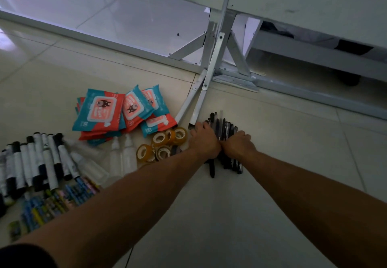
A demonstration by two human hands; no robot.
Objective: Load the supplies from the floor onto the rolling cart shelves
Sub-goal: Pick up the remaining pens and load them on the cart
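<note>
Left hand (pixel 205 140) and right hand (pixel 238 142) sat touching on a pile of pens (pixel 227 127) on the floor (pixel 276 186), fingers seemingly curled round them.

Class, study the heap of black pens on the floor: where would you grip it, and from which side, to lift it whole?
Grip the black pens across the middle, from both long sides, squeezing inward. They lie roughly parallel, so a mid-length squeeze should bundle them; the left hand and right hand sit there.

Tiled floor (pixel 272 184) with pens (pixel 227 127), tape (pixel 160 139), wipes (pixel 100 110)
</note>
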